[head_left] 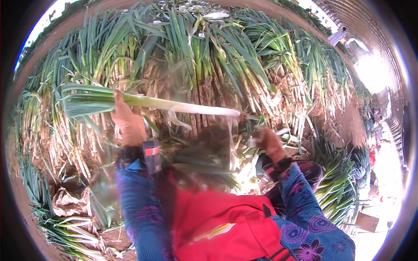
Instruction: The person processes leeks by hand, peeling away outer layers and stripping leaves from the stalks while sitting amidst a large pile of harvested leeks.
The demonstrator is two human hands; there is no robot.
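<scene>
My left hand (127,124) is closed round the green leaves of a leek (187,105), which lies level with its white shaft pointing right and a loose pale strip hanging beneath. My right hand (270,143) is below and right of the root end, apart from it, blurred, its fingers curled beside pale leaf strips; whether it grips one of them is unclear. Under both hands are loose leaves and trimmings (209,169), partly smeared.
Dense rows of upright leeks (87,61) span the back and left. More lie in piles at lower left (69,228) and right (335,191). A crumpled sack (69,200) is at left. My red apron (217,209) fills the bottom. A distant person (337,35) is at upper right, near corrugated metal.
</scene>
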